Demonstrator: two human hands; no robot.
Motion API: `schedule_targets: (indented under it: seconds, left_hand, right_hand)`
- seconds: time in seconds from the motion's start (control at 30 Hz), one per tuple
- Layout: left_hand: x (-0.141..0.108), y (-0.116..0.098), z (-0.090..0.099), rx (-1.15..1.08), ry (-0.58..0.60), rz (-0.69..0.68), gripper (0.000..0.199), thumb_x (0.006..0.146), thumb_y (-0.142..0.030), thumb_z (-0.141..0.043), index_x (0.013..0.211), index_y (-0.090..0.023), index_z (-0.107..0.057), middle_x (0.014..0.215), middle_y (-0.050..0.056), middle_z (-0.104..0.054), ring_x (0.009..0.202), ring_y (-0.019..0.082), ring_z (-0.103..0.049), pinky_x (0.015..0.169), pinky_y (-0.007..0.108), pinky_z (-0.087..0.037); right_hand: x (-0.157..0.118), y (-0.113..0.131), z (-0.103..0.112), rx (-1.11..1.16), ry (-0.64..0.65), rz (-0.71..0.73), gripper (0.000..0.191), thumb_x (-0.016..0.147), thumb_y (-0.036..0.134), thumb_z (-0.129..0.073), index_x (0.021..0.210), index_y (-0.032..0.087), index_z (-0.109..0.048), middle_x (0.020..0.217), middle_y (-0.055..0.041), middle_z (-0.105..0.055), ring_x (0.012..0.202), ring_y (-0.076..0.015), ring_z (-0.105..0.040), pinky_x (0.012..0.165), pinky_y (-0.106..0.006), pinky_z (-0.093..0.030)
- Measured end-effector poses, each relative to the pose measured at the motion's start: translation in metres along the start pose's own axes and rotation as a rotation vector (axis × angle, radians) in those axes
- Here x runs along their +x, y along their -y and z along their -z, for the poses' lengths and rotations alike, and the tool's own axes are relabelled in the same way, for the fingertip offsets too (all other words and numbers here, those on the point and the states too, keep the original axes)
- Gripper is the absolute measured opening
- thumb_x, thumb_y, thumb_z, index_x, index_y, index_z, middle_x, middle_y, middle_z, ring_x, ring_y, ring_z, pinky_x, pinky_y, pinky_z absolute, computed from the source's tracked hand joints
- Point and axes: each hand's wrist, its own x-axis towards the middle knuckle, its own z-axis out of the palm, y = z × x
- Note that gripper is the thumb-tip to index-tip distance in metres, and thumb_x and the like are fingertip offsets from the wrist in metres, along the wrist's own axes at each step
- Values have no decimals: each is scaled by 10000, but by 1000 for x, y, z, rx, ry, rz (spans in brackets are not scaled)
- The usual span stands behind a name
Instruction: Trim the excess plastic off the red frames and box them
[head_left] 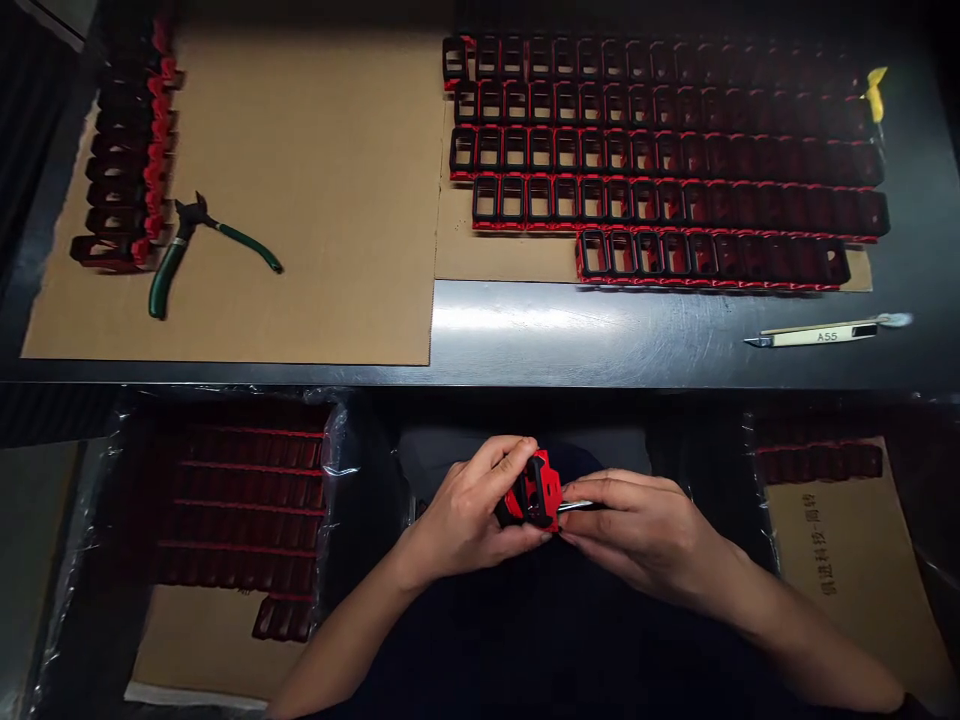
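Observation:
My left hand grips a small red and black plastic part over my lap, below the table's front edge. My right hand pinches a thin metal blade or tool whose tip touches the part's right side. Both hands meet at the part. Rows of the same red and black frame-shaped parts lie in several lines on cardboard at the far right of the table. A shorter column of such parts stands at the far left.
Green-handled cutters lie on the left cardboard sheet. A craft knife marked A55 rests on the dark table at right. Plastic-lined boxes of parts sit below at left and right.

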Motion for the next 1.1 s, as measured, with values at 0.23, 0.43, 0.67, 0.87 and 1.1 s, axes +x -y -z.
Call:
schedule_targets:
  seconds: [0.23, 0.43, 0.67, 0.87, 1.1]
  left_hand:
    - [-2, 0, -1, 48, -25, -9, 811, 801, -351, -785, 1488, -201, -381, 1266, 165, -605, 1107, 277, -672, 847, 380, -630]
    - [-3, 0, -5, 44, -107, -9, 837, 781, -293, -766, 1511, -225, -363, 1224, 148, -622, 1035, 266, -691, 791, 362, -633]
    - [-8, 10, -11, -230, -297, -60, 785, 789, -443, -802, 1453, -260, -425, 1240, 147, -637, 1139, 287, -641, 951, 467, -570]
    - [-16, 9, -17, -565, -382, -41, 698, 854, -379, -760, 1412, -303, -348, 1449, 180, -513, 775, 129, -688, 660, 293, -624]
    - [-18, 10, -21, -508, -414, -11, 689, 823, -390, -793, 1349, -261, -367, 1406, 197, -554, 1021, 233, -719, 810, 389, -640]
  right_hand:
    - [1, 3, 0, -81, 11, 35, 109, 948, 145, -650, 1043, 150, -702, 1008, -60, -767, 890, -183, -728, 781, -282, -645]
    - [4, 7, -2, -70, 1, 81, 114, 940, 86, -623, 1031, 131, -674, 962, -65, -771, 843, -168, -734, 818, -289, -634]
    - [33, -36, 11, -216, -317, -7, 80, 911, 156, -677, 959, 219, -691, 947, -63, -792, 814, -200, -733, 722, -338, -583]
    - [71, -96, 15, -493, -469, -190, 86, 873, 300, -732, 876, 215, -716, 1051, -76, -787, 936, -273, -718, 850, -423, -552]
    - [49, -33, -2, -21, -401, -272, 83, 879, 209, -664, 912, 197, -739, 899, -66, -776, 739, -186, -693, 644, -296, -547]
